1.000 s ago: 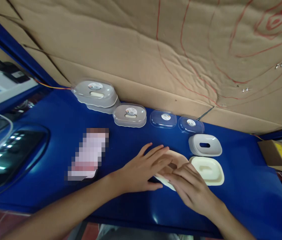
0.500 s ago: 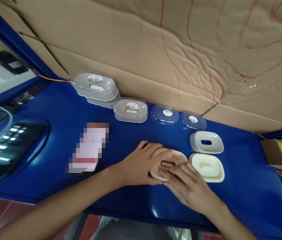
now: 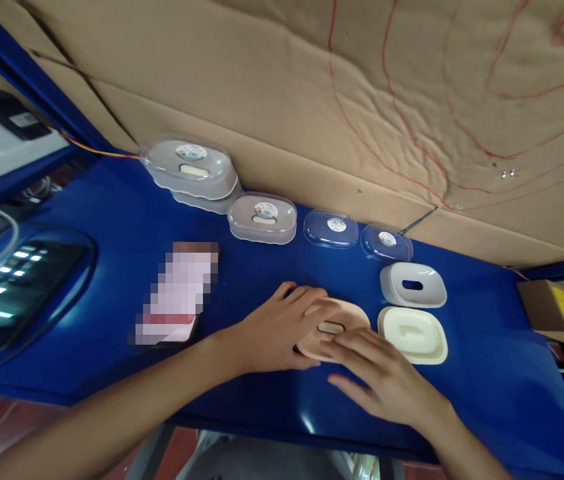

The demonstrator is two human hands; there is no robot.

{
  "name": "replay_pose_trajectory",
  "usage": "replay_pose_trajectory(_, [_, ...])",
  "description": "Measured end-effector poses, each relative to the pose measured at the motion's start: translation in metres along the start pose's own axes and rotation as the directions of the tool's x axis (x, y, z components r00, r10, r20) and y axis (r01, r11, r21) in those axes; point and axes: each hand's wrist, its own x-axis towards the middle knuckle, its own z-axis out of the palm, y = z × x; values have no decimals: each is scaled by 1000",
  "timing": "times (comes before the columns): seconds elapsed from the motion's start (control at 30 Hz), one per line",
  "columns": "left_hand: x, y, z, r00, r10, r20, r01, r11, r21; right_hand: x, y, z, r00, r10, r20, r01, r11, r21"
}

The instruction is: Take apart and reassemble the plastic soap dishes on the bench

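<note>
A peach soap dish (image 3: 353, 313) with an oval slot in its middle rests on the blue table, the slot now filled by a cream piece. My left hand (image 3: 282, 330) is closed around the dish's left side, thumb across the top and fingers at its edges. Over the near right part of the dish lie the stretched fingers of my right hand (image 3: 387, 377), its thumb apart from them. Just right of the dish stands a cream soap dish base (image 3: 435, 333) with a raised centre. Behind that is a white soap dish (image 3: 435, 283) with an open slot.
Along the cardboard wall (image 3: 272, 80) stand two clear lids (image 3: 319, 230) and several covered soap dishes (image 3: 242, 230). A phone (image 3: 177, 287) with a blurred screen lies at left, beside a dark tablet (image 3: 57, 267) and cables. A cardboard box (image 3: 537, 307) sits at the right edge.
The slot of the peach dish went from dark brown to filled with cream. My right hand's fingers have flattened over the dish, and its thumb has come away. My left hand keeps its grip.
</note>
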Motion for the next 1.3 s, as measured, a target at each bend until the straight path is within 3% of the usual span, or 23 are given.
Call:
replay_pose_trajectory(0.1, [-2, -7, -7, 996, -70, -55, 71, 997, 28, 8, 20, -6, 986, 126, -107, -126, 992, 7])
replay_pose_trajectory(0.2, [-5, -15, -14, 984, -140, -113, 150, 985, 81, 30, 49, -2, 948, 285, -144, -297, 952, -77])
replay_pose_trajectory(0.33, [-7, -19, -22, 975, -183, -126, 199, 972, 123, 70, 82, 8, 940, 315, -134, -336, 922, -194])
replay_pose_trajectory(0.43, [-9, -19, -26, 977, -192, -90, 201, 974, 106, 89, 92, 9, 935, 323, -145, -351, 900, -260])
replay_pose_trajectory(0.6, [-13, -18, -24, 995, -81, -66, 85, 995, 54, 84, 90, 4, 940, 304, -154, -337, 898, -284])
replay_pose_trajectory(0.73, [-13, -17, -19, 999, 6, -41, -5, 999, 38, 70, 87, -5, 943, 309, -127, -329, 923, -200])
replay_pose_trajectory(0.97, [-8, -21, -9, 975, 71, -209, -32, 982, 185, 40, 47, -39, 956, 290, -43, -284, 952, 112])
replay_pose_trajectory(1.17, [-7, -21, 2, 940, 144, -309, -72, 970, 234, 14, 31, -22, 950, 306, -67, -302, 951, 64])
replay_pose_trajectory(1.3, [-6, -28, 6, 890, 37, -454, 14, 994, 108, 15, 33, -5, 951, 302, -71, -293, 949, 118])
